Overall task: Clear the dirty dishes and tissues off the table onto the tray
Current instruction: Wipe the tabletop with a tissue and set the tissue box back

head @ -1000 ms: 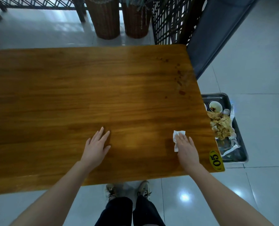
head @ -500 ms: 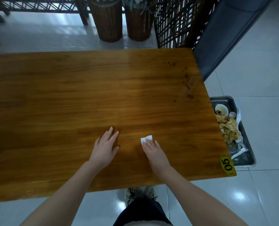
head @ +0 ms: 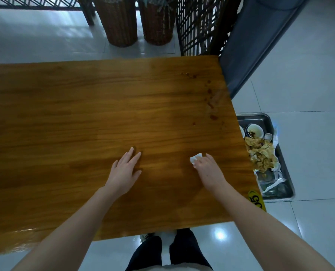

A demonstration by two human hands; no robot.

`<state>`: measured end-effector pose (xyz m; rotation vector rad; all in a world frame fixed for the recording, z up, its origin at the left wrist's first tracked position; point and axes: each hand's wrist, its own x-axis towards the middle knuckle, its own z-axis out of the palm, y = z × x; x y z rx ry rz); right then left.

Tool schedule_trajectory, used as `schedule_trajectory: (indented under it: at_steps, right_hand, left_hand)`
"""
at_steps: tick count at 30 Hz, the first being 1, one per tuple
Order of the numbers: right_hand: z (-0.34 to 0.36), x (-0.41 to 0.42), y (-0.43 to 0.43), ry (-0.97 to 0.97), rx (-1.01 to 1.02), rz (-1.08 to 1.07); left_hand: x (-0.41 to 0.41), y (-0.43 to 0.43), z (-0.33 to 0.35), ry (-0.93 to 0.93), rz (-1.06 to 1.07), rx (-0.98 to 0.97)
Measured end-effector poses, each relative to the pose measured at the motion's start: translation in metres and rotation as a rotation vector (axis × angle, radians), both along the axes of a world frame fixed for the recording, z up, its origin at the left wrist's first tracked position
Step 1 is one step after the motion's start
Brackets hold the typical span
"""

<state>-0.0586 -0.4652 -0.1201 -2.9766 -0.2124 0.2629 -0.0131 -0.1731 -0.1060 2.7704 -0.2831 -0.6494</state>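
My right hand (head: 208, 170) presses a small white tissue (head: 195, 158) against the wooden table (head: 84, 114), near its right side. The tissue pokes out past my fingertips. My left hand (head: 124, 169) lies flat on the tabletop, fingers straight, holding nothing. A metal tray (head: 287, 171) sits on the floor beside the table's right edge. It holds a dirty bowl (head: 254, 130), crumpled brown-stained tissues (head: 261, 153) and white spoons (head: 276, 182).
Dark reddish stains (head: 211, 106) dot the table near its far right edge. A yellow "05" label (head: 257, 201) sits on the near right corner. Two wicker planters (head: 119, 20), a black lattice screen (head: 198, 26) and a blue-grey seat (head: 246, 45) stand beyond the table.
My right hand slid the tissue left across the table, then back toward the right. My left hand stayed flat in the same place.
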Motion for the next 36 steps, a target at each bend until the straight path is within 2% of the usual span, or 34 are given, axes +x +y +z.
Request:
schedule_trajectory:
  at_steps: [4, 6, 12, 20, 25, 28, 33, 36]
  right_hand:
    - [0.010, 0.001, -0.083, 0.049, -0.057, -0.102]
    - [0.011, 0.002, -0.113, 0.071, -0.011, -0.151]
    - [0.006, 0.013, -0.091, 0.017, 0.240, -0.302]
    - [-0.004, 0.037, -0.003, 0.022, 0.387, 0.003]
    - [-0.006, 0.040, -0.025, 0.017, 0.352, 0.188]
    - [-0.007, 0.047, -0.059, 0.019, 0.338, 0.060]
    - [-0.007, 0.057, -0.118, -0.061, 0.374, -0.316]
    - [-0.010, 0.068, -0.128, -0.081, 0.387, -0.409]
  left_hand:
    - [0.007, -0.027, -0.004, 0.016, 0.001, 0.015]
    - [0.009, -0.038, -0.005, 0.023, 0.009, 0.013]
    - [0.016, -0.059, -0.005, -0.003, 0.001, 0.003]
    - [0.034, -0.085, -0.001, -0.035, 0.027, 0.019]
    - [0.046, -0.099, -0.003, -0.012, -0.001, 0.023]
    - [0.055, -0.106, -0.006, -0.015, -0.026, 0.016]
    - [0.071, -0.116, -0.007, 0.011, -0.057, 0.036]
    - [0.083, -0.120, -0.006, 0.017, -0.051, 0.053]
